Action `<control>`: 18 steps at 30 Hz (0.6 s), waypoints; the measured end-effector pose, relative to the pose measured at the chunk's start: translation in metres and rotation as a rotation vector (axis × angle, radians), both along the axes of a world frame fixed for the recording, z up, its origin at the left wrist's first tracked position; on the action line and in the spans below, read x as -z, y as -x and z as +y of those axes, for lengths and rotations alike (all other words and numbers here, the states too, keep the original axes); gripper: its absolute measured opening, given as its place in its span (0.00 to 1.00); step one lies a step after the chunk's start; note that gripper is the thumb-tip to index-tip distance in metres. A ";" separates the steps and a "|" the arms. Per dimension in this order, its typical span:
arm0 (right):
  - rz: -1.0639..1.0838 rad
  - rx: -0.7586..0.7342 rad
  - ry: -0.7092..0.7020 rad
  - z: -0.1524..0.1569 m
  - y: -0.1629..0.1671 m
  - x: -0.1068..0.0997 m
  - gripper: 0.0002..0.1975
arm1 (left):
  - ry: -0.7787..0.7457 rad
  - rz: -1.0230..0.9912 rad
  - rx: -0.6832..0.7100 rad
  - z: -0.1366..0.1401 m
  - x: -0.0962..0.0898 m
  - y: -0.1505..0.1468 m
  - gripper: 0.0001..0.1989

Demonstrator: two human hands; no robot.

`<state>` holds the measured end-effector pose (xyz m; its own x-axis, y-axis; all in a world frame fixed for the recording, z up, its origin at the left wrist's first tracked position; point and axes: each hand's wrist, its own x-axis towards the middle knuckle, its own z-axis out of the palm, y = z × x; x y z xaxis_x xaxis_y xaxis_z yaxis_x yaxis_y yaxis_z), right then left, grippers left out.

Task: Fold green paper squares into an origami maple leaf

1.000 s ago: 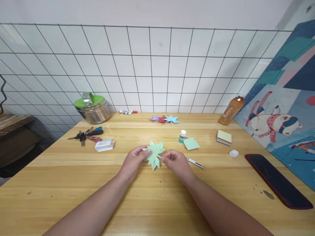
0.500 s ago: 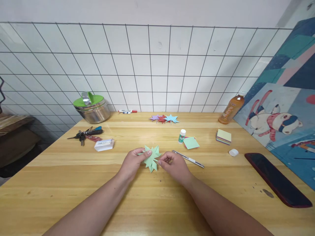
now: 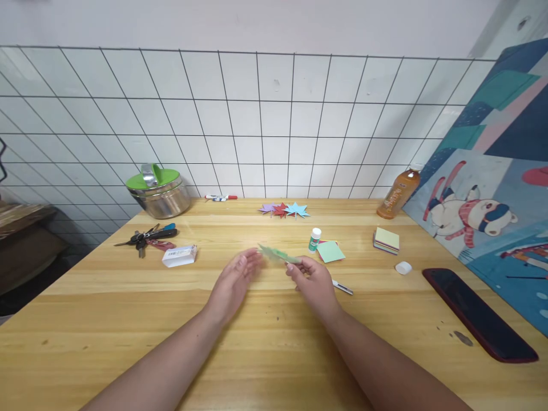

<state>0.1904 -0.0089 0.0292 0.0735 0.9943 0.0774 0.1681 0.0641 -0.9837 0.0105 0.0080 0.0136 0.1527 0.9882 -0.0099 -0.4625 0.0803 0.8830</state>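
Note:
Between thumb and fingers, my right hand (image 3: pixel 314 283) pinches a green paper leaf (image 3: pixel 278 254) by its right end. The leaf is tilted nearly edge-on and slightly blurred. My left hand (image 3: pixel 236 281) is just left of the leaf, fingers stretched out and smeared by motion, holding nothing. Partly hidden behind my right hand lies a utility knife (image 3: pixel 343 287). Beyond it are a glue stick (image 3: pixel 314 240) with its white cap on top and a few square papers, a green sheet (image 3: pixel 330 252) uppermost. Purple, red and blue paper leaves (image 3: pixel 296 210) lie overlapping near the wall.
On the left are a steel pot (image 3: pixel 160 194) with a green lid, keys (image 3: pixel 148 237) and a small white box (image 3: pixel 180 256). Markers (image 3: pixel 220 198) lie by the wall. To the right are a bottle (image 3: pixel 399 194), a paper stack (image 3: pixel 386 240), a white cap (image 3: pixel 403 268) and a phone (image 3: pixel 477 314).
My left hand has let go of the green leaf. My right hand now holds it, turned from face-up to nearly edge-on and moved slightly right and away.

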 end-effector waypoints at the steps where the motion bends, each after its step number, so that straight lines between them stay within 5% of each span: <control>1: -0.014 0.005 -0.017 0.000 0.000 0.000 0.09 | 0.031 -0.050 0.091 -0.001 0.001 -0.002 0.24; 3: -0.034 -0.002 -0.023 -0.001 0.002 -0.001 0.07 | 0.031 -0.072 0.185 -0.005 0.002 -0.006 0.26; 9: 0.087 -0.139 0.082 -0.002 0.007 0.005 0.10 | -0.055 0.147 -0.024 -0.006 -0.004 -0.009 0.27; 18: 0.032 -0.197 0.080 -0.002 0.010 0.012 0.09 | 0.124 -0.024 0.036 -0.008 -0.006 -0.011 0.14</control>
